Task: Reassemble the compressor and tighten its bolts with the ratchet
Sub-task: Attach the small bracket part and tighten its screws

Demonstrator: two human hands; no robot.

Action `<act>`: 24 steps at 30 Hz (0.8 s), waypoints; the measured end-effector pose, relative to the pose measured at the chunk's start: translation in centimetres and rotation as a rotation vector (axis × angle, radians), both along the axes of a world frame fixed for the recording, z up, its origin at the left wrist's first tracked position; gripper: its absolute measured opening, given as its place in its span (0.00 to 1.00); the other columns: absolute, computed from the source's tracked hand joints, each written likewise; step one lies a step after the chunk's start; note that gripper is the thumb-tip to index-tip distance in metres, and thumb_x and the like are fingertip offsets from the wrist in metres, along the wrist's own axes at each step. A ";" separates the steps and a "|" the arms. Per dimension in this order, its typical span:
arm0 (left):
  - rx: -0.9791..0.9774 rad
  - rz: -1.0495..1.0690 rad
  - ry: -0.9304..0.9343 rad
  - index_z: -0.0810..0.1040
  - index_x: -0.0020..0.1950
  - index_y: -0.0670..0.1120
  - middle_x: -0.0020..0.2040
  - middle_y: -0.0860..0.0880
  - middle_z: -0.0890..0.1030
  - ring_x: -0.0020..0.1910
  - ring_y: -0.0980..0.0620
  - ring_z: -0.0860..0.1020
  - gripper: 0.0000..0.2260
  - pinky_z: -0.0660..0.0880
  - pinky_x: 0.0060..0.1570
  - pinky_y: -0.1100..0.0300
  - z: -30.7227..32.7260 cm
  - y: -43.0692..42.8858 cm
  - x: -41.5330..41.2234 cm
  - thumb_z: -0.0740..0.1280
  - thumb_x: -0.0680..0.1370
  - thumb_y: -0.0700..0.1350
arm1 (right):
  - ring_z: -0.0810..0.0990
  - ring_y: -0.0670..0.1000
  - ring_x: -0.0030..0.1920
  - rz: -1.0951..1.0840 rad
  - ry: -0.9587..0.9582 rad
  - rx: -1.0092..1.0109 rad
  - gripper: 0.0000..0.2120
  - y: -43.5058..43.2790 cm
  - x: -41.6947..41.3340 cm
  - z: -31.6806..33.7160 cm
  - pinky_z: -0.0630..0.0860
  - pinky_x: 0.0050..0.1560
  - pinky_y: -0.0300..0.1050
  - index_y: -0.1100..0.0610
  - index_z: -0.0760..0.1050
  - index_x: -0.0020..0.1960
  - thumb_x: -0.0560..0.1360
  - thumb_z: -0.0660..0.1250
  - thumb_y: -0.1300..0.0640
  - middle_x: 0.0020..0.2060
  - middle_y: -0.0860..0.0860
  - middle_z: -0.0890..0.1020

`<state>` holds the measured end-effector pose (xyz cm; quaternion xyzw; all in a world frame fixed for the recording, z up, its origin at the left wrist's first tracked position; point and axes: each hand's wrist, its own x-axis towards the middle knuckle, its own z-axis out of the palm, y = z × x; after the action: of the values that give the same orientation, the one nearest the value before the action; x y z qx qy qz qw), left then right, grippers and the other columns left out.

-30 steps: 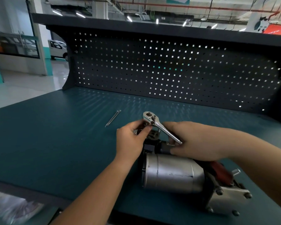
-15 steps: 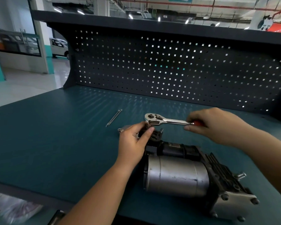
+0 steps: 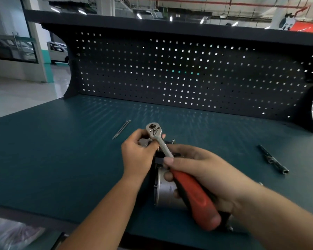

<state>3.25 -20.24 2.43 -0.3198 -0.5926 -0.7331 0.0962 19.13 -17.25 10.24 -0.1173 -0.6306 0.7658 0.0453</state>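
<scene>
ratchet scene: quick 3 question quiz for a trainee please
1. True or false: the right hand grips the ratchet by its red handle.
2. Where do the two long bolts lie? A) on the bench beyond the left hand B) in a tray C) in the right hand
3. Fill in: the black tool lies on the bench to the ___ of the compressor.
Key: 1 true; 2 A; 3 right

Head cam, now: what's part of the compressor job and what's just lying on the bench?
In the job: ratchet, held by right hand at the handle, left hand at its head; compressor beneath; two long bolts, probably its own, loose on the bench.
Lying about: dark bar tool, off to the right.
</scene>
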 end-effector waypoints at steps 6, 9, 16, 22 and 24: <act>-0.098 -0.053 0.095 0.81 0.40 0.56 0.36 0.55 0.81 0.37 0.61 0.78 0.10 0.70 0.37 0.73 0.3 -0.3 -1.1 0.72 0.72 0.39 | 0.84 0.56 0.41 -0.152 0.259 -0.457 0.31 1.3 2.5 -0.9 0.81 0.32 0.42 0.62 0.79 0.56 0.56 0.77 0.51 0.49 0.64 0.82; -0.134 -0.090 0.185 0.79 0.43 0.61 0.40 0.52 0.82 0.42 0.56 0.79 0.13 0.72 0.42 0.68 0.2 -0.5 -1.6 0.72 0.73 0.41 | 0.80 0.67 0.54 -0.152 0.409 -0.509 0.35 3.6 4.6 -0.6 0.82 0.37 0.41 0.63 0.81 0.55 0.50 0.82 0.52 0.58 0.72 0.76; -0.196 -0.279 0.164 0.80 0.41 0.56 0.40 0.56 0.82 0.39 0.63 0.78 0.09 0.74 0.43 0.67 0.7 -0.8 -2.5 0.68 0.75 0.41 | 0.85 0.61 0.42 -0.356 0.350 -0.181 0.26 10.0 2.5 0.0 0.76 0.25 0.33 0.59 0.79 0.57 0.59 0.75 0.58 0.52 0.62 0.82; -0.172 -0.313 0.218 0.79 0.44 0.56 0.42 0.52 0.83 0.44 0.63 0.80 0.05 0.73 0.48 0.69 0.0 -0.6 -1.8 0.66 0.74 0.46 | 0.80 0.44 0.28 -0.488 0.117 0.414 0.07 13.3 2.8 -1.0 0.65 0.21 0.30 0.57 0.81 0.47 0.75 0.64 0.60 0.33 0.50 0.84; -0.118 -0.273 0.211 0.79 0.44 0.56 0.40 0.54 0.83 0.44 0.65 0.79 0.05 0.72 0.46 0.72 -0.2 -0.3 -1.6 0.65 0.74 0.46 | 0.80 0.44 0.32 -0.477 0.133 0.462 0.09 12.1 4.1 -1.0 0.68 0.23 0.31 0.53 0.84 0.46 0.68 0.68 0.57 0.38 0.52 0.85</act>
<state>1.69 -20.56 2.22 -0.4776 -0.5720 -0.6657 0.0385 23.20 -5.10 9.28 -0.1980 -0.7381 0.5764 0.2893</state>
